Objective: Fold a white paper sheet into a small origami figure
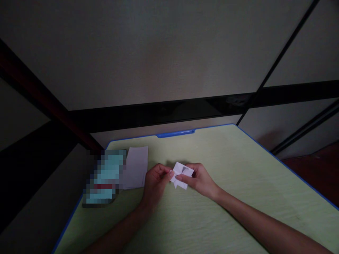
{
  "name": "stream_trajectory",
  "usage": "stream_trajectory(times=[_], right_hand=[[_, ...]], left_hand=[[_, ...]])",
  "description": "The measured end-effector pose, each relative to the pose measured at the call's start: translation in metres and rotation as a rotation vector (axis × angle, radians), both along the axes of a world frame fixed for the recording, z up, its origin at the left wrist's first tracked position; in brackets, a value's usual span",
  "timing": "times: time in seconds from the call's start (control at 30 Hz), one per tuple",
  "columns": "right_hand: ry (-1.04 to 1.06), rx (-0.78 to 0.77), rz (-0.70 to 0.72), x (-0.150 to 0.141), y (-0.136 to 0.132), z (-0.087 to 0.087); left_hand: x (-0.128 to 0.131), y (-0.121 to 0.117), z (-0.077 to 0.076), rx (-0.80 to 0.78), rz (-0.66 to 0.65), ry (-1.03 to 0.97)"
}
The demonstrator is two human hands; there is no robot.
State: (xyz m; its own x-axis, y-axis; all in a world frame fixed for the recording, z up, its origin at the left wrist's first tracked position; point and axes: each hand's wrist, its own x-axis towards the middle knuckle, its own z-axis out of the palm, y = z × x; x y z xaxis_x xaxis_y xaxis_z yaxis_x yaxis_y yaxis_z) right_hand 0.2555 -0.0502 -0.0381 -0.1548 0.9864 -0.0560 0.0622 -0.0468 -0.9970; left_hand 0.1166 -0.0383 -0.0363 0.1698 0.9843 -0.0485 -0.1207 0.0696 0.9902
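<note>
Between my two hands is a small piece of folded white paper (180,168), with several creases and a pointed flap sticking out at its lower edge. My left hand (156,180) pinches its left side between thumb and fingertips. On the right side, my right hand (200,180) grips it, the thumb lying across the front and the fingers hidden behind. Both hands are above the middle of the pale table (225,155).
Left of my hands lies a stack of white paper sheets (136,167). Beside it, at the table's left edge, is a pixelated light-blue object (106,178). A blue handle-like piece (176,134) sits on the far edge. Cabinet panels (164,63) stand behind the table.
</note>
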Motion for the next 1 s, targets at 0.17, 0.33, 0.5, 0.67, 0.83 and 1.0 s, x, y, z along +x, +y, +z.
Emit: stream_trajectory(times=[0.17, 0.33, 0.5, 0.67, 0.83, 1.0], right_hand=[[-0.005, 0.011, 0.001, 0.0004, -0.0002, -0.0006], [0.000, 0.018, -0.021, 0.0009, 0.0001, -0.0012], [0.004, 0.014, -0.006, 0.0014, 0.0001, -0.0002], [0.015, 0.021, 0.008, 0.0020, -0.0006, -0.0003], [0.024, 0.030, 0.011, 0.0011, -0.0009, -0.0013], [0.044, 0.026, 0.013, 0.0020, -0.0010, -0.0014]], left_hand=[[-0.0003, 0.0000, 0.0000, -0.002, -0.010, -0.006], [-0.0001, 0.0004, -0.0018, -0.012, -0.016, -0.016], [-0.0002, -0.0002, -0.0014, -0.006, -0.036, -0.006], [-0.0002, -0.0003, -0.0012, -0.006, -0.028, 0.008], [0.0005, -0.0006, -0.0007, 0.006, -0.005, 0.026], [0.0018, -0.0019, 0.0011, 0.025, -0.012, 0.028]])
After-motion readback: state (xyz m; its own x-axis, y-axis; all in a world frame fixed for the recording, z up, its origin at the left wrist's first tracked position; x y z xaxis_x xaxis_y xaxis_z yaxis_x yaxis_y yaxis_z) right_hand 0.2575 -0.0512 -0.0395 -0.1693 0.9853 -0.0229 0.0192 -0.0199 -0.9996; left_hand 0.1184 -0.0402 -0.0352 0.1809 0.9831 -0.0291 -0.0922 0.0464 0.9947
